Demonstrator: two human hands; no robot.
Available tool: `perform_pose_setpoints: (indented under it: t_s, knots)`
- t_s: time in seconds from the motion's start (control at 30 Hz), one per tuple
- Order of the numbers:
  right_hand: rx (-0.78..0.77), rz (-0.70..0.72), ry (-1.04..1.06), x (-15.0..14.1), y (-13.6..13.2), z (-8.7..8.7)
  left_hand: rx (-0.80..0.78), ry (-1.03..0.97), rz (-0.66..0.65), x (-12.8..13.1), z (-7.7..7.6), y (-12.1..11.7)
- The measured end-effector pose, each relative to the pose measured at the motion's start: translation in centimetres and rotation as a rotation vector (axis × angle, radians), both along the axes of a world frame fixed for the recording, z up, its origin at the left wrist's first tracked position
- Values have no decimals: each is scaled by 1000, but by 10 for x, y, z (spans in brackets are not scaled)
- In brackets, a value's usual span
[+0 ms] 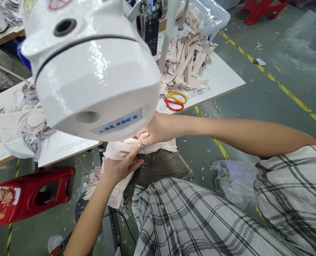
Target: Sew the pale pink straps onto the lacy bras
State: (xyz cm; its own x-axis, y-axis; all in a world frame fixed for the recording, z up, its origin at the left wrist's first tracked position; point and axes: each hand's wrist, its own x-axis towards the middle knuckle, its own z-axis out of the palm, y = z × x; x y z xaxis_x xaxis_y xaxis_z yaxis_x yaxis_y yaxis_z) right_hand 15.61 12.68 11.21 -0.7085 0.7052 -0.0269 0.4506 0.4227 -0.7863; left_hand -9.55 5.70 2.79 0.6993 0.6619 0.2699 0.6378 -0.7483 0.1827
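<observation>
A white sewing machine head (pixel 101 85) fills the upper left and hides the needle area beneath it. Just below its lower edge, my left hand (pixel 120 166) has its fingers pressed on pale pink fabric (pixel 117 151). My right hand (pixel 154 132) grips a bunched part of the same fabric, its fingers curled, close to my left fingertips. Some of the fabric, with a lacy part, hangs down over my lap. Scissors (pixel 175 101) with one red and one yellow handle lie on the table to the right of the machine.
A heap of beige fabric strips (pixel 186 62) lies on the white table (pixel 227 80), before a clear plastic bin (pixel 211 16). More fabric pieces (pixel 27 124) are piled at the left. A red stool (pixel 35 192) stands at lower left. A plastic bag (pixel 235 177) lies on the floor.
</observation>
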Motion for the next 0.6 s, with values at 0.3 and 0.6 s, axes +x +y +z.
perform_pose_setpoints:
  t_s: [0.3,0.6]
  knots:
    - [335,-132,28,12,-26,-24,-5,-106,58,17,23,-10]
    - [327,-225,141,13,-28,-40,26,-84,166,40,35,-21]
